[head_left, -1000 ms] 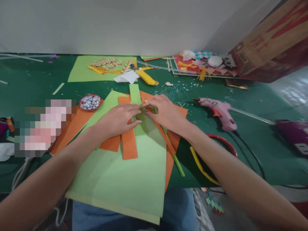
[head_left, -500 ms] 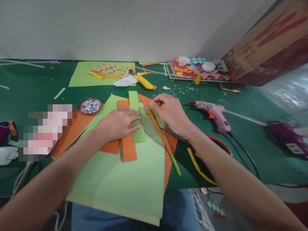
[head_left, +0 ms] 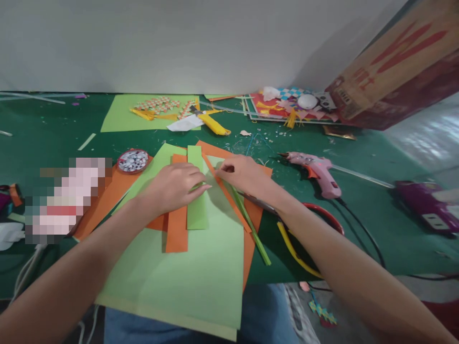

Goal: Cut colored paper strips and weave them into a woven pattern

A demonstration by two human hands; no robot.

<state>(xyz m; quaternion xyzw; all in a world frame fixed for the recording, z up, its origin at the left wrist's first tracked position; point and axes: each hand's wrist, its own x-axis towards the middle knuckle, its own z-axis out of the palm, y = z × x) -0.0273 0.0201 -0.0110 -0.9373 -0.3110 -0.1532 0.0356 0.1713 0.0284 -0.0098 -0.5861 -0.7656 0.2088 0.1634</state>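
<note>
My left hand (head_left: 174,187) lies fingers-down on a wide green paper strip (head_left: 196,200), which sits beside an orange strip (head_left: 177,231) on a large light green sheet (head_left: 193,272). Just to its right, my right hand (head_left: 247,176) pinches the top end of a thin orange strip (head_left: 229,200) with fingers closed. A narrow green strip (head_left: 253,231) runs alongside it, slanting down to the right. More orange paper (head_left: 107,198) lies beneath the stack.
A round tin of googly eyes (head_left: 133,160) sits to the left. A pink glue gun (head_left: 315,168) with its cord lies to the right, near a red and yellow hoop (head_left: 304,248). Craft scraps, yellow scissors (head_left: 211,122) and a cardboard box (head_left: 394,71) line the back.
The wide green strip has slid down toward me under my left hand. My right hand moved left to the thin orange strip's top end, and the thin strips shifted slightly.
</note>
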